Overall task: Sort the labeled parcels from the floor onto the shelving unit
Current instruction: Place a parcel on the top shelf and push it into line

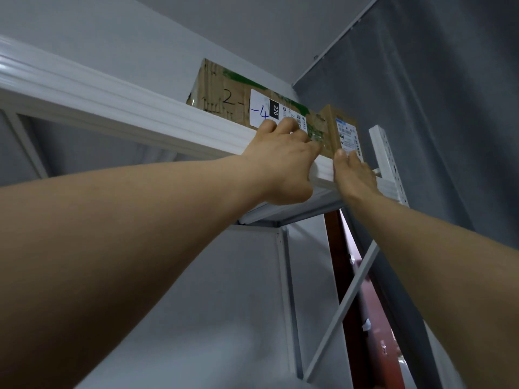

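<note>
I look up at the top level of the white shelving unit [118, 108]. A long cardboard parcel [224, 94] with green tape, handwritten "2-1-4" and a white label lies along the shelf's front edge. A smaller brown parcel [341, 130] with a printed label stands at its right end, touching it. My left hand [283, 161] presses its straight fingers against the face of the long parcel. My right hand [354, 175] touches the lower edge of the small parcel with its fingertips. Both arms reach upward.
A white perforated upright post [389, 161] rises right of the small parcel. A grey curtain [449, 108] hangs on the right. A dark red frame [362, 299] and white diagonal brace [342, 307] show below the shelf. The grey wall lies behind.
</note>
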The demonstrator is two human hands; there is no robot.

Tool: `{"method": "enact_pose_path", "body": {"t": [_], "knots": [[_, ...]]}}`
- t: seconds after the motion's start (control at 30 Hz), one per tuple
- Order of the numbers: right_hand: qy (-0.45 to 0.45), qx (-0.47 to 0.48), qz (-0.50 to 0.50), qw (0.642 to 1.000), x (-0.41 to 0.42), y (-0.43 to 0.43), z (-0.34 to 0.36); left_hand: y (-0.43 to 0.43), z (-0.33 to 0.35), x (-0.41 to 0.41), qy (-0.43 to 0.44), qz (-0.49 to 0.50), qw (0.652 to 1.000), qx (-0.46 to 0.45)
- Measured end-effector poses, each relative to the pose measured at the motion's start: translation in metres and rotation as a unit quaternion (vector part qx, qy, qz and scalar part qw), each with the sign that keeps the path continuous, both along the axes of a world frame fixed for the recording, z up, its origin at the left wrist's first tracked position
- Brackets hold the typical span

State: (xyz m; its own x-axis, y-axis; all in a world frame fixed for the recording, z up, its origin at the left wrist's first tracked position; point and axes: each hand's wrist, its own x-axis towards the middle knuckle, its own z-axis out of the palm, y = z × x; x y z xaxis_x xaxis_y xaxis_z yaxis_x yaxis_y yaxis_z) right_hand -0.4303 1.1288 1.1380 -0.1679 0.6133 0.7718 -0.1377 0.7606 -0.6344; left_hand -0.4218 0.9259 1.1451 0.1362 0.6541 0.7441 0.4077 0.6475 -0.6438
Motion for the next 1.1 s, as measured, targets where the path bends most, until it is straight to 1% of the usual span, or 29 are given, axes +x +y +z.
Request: {"method": "enact_pose_path", "body": {"t": [0.13, 0.23, 0.3, 0.37, 0.43, 0.5, 0.6, 0.7, 0.83, 0.9, 1.0, 1.1], "knots": [[0.042, -0.026, -0.033, 0.998, 0.007, -0.029, -0.003, -0.023, -0.007, 0.008, -0.012, 0.009, 1.0, 0.008], [0.103, -0.041, -0.068, 0.992, 0.014, -0.059, -0.007, -0.051, -0.012, 0.015, -0.01, 0.011, 1.0, 0.009], [0.141, -0.032, -0.079, 0.986, 0.02, -0.084, -0.012, -0.075, -0.015, 0.022, -0.003, 0.008, 1.0, 0.009], [0.157, -0.009, -0.066, 0.985, 0.026, -0.114, -0.015, -0.1, -0.019, 0.032, -0.002, -0.006, 1.0, 0.009], [0.159, 0.02, -0.031, 0.987, 0.032, -0.147, -0.021, -0.127, -0.025, 0.044, 0.0, -0.028, 1.0, 0.005], [0.163, 0.043, 0.012, 0.986, 0.038, -0.182, -0.03, -0.153, -0.034, 0.056, 0.003, -0.031, 1.0, 0.003], [0.147, 0.063, 0.041, 0.986, 0.055, -0.237, -0.05, -0.198, -0.053, 0.075, -0.017, 0.01, 1.0, 0.011], [0.129, 0.058, 0.068, 0.988, 0.076, -0.285, -0.075, -0.25, -0.076, 0.091, -0.047, 0.057, 0.997, 0.001], [0.096, 0.051, 0.104, 0.989, 0.095, -0.345, -0.117, -0.316, -0.121, 0.103, -0.088, 0.079, 0.993, 0.014], [0.07, 0.04, 0.128, 0.988, 0.102, -0.385, -0.146, -0.353, -0.151, 0.109, -0.125, 0.098, 0.987, 0.028], [0.021, 0.012, 0.191, 0.981, 0.109, -0.438, -0.192, -0.403, -0.202, 0.115, -0.201, 0.116, 0.971, 0.056], [-0.019, -0.011, 0.248, 0.968, 0.122, -0.484, -0.24, -0.456, -0.257, 0.131, -0.273, 0.107, 0.951, 0.103]]}}
